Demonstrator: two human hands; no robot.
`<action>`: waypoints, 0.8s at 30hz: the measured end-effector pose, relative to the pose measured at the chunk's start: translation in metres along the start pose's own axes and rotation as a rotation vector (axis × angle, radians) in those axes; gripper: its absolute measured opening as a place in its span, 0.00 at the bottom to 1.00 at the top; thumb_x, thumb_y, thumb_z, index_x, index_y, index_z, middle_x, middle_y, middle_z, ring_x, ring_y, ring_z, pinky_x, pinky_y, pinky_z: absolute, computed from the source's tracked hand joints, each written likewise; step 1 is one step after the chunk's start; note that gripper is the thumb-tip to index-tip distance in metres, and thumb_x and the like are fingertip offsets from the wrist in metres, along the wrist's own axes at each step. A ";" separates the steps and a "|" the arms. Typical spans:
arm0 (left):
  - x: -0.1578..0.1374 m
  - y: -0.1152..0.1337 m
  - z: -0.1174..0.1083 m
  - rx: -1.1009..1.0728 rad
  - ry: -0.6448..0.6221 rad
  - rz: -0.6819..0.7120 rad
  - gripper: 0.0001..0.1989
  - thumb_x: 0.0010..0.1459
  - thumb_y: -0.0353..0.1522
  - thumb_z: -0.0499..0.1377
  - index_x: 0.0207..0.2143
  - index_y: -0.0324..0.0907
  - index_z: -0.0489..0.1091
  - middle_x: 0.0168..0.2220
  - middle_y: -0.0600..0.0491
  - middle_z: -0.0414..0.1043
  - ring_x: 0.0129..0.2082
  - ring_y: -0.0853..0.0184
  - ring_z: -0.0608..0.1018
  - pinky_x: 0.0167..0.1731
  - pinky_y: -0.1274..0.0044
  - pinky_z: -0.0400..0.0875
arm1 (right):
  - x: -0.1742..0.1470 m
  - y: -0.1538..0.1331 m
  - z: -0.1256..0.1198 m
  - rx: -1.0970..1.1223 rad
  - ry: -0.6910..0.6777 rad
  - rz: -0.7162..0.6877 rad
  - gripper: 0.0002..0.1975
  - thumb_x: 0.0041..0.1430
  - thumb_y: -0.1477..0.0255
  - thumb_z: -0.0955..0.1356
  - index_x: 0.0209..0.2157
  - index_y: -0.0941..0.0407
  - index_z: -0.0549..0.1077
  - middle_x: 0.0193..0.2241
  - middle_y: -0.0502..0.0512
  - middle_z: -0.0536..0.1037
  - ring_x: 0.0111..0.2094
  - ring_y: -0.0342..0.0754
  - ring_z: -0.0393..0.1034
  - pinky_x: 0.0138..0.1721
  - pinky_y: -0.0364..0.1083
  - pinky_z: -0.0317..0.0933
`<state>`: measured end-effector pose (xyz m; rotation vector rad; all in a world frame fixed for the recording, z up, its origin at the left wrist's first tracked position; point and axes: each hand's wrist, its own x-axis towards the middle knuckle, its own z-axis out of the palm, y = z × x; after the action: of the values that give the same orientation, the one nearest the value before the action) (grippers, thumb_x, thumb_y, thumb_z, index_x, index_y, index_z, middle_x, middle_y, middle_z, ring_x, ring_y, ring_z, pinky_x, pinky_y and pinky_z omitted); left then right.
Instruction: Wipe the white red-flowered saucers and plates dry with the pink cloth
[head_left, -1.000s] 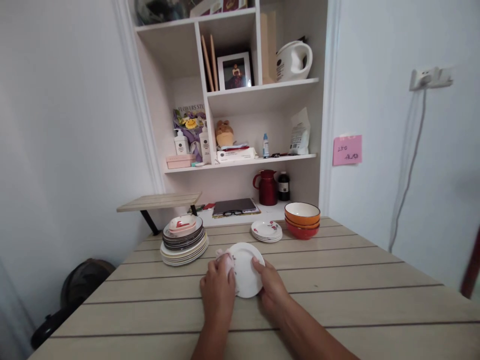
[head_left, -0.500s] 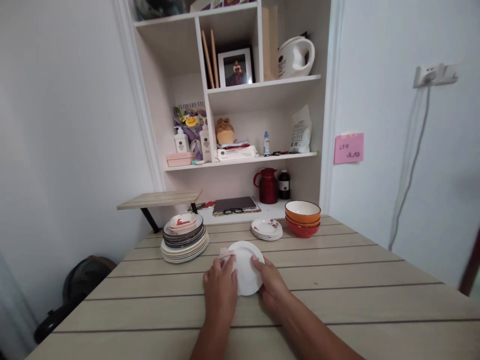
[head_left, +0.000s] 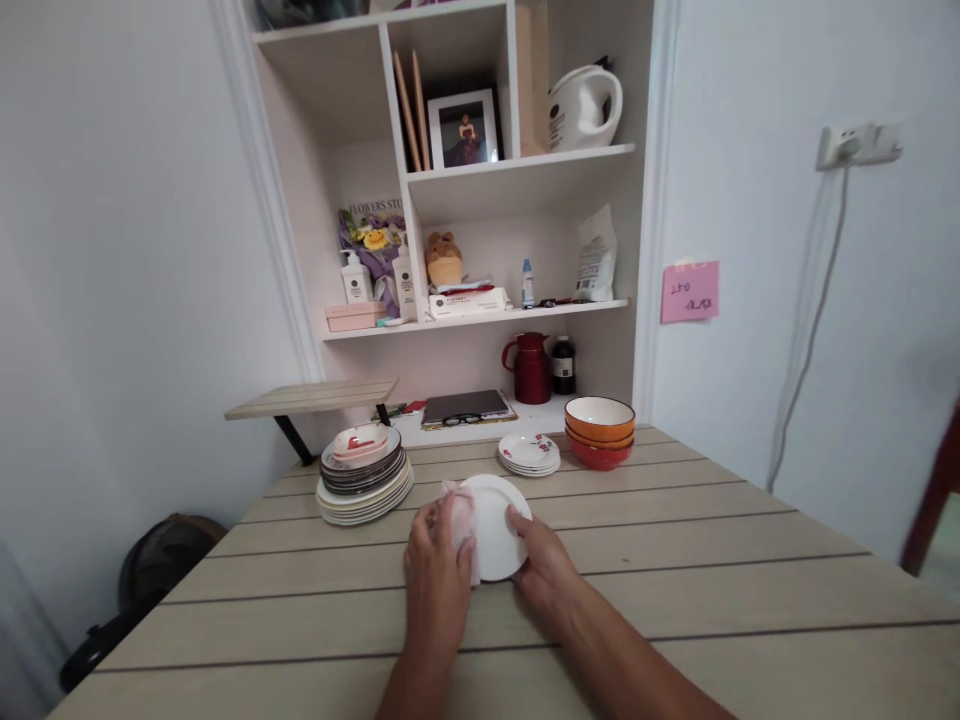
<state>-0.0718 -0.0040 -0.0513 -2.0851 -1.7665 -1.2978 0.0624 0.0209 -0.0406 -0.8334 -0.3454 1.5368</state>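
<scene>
A small white plate [head_left: 496, 530] is held above the near part of the wooden table, tilted up. My right hand [head_left: 546, 565] grips its right edge, thumb on the face and fingers behind. At the plate's left edge, my left hand [head_left: 439, 570] is closed on a pale pink cloth [head_left: 463, 520], which lies against the plate's rim. Beyond the plate stands a short stack of small white plates [head_left: 529, 452] with red flowers.
Stacked plates and dishes [head_left: 364, 480] stand on the table's left. Orange and red bowls [head_left: 600, 432] are nested at the back right. A small raised wooden shelf [head_left: 311, 397], a laptop-like dark slab [head_left: 466, 406] and a red jug [head_left: 531, 368] are farther back.
My left hand has turned and shifted slightly, so more of the pink cloth shows along the plate's left edge. The right hand keeps its hold. The whole view has shifted a little.
</scene>
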 end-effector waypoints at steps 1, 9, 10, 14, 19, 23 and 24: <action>0.000 0.000 0.000 -0.006 0.031 -0.006 0.28 0.59 0.31 0.55 0.62 0.48 0.58 0.55 0.43 0.58 0.53 0.55 0.68 0.51 0.63 0.67 | 0.000 0.000 0.000 0.004 0.003 0.003 0.11 0.58 0.73 0.67 0.44 0.60 0.72 0.26 0.57 0.83 0.25 0.49 0.77 0.30 0.47 0.71; -0.002 -0.001 0.001 -0.074 -0.077 0.157 0.19 0.58 0.27 0.56 0.52 0.46 0.69 0.52 0.47 0.66 0.53 0.60 0.71 0.53 0.66 0.68 | 0.002 -0.001 -0.001 0.021 0.005 0.006 0.08 0.59 0.74 0.67 0.40 0.59 0.72 0.23 0.55 0.82 0.22 0.47 0.75 0.26 0.44 0.69; -0.003 0.001 0.002 -0.056 -0.132 0.230 0.16 0.59 0.27 0.55 0.49 0.46 0.71 0.51 0.47 0.68 0.52 0.60 0.72 0.53 0.66 0.69 | 0.002 -0.001 -0.001 0.026 -0.008 -0.001 0.06 0.59 0.74 0.67 0.39 0.59 0.73 0.24 0.55 0.82 0.22 0.47 0.75 0.26 0.44 0.69; -0.007 0.010 0.004 0.046 -0.254 0.491 0.17 0.61 0.25 0.51 0.48 0.46 0.73 0.52 0.49 0.73 0.48 0.61 0.75 0.49 0.68 0.72 | 0.002 -0.002 -0.001 0.035 -0.048 -0.018 0.03 0.58 0.75 0.67 0.33 0.60 0.73 0.23 0.56 0.81 0.23 0.48 0.75 0.29 0.45 0.69; -0.006 0.010 0.000 0.089 -0.189 0.493 0.25 0.59 0.22 0.52 0.56 0.49 0.66 0.57 0.50 0.69 0.53 0.63 0.74 0.51 0.71 0.71 | 0.002 -0.001 0.000 0.029 -0.076 0.017 0.04 0.57 0.74 0.68 0.33 0.60 0.74 0.23 0.57 0.82 0.23 0.49 0.75 0.29 0.46 0.69; -0.004 0.012 -0.005 0.170 -0.074 0.370 0.21 0.59 0.25 0.54 0.53 0.49 0.69 0.60 0.47 0.64 0.56 0.58 0.70 0.52 0.64 0.69 | 0.004 0.002 -0.001 0.034 -0.099 0.043 0.06 0.57 0.73 0.68 0.35 0.60 0.75 0.25 0.57 0.82 0.27 0.50 0.77 0.33 0.47 0.69; -0.004 0.013 -0.006 0.185 -0.066 0.363 0.18 0.59 0.26 0.54 0.49 0.48 0.72 0.59 0.47 0.64 0.56 0.57 0.69 0.53 0.63 0.68 | 0.005 0.002 -0.001 0.034 -0.098 0.049 0.06 0.57 0.73 0.68 0.35 0.61 0.75 0.25 0.57 0.82 0.27 0.51 0.77 0.33 0.48 0.70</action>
<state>-0.0633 -0.0145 -0.0446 -2.2271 -1.3798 -0.9407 0.0622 0.0250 -0.0440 -0.7468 -0.3719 1.6287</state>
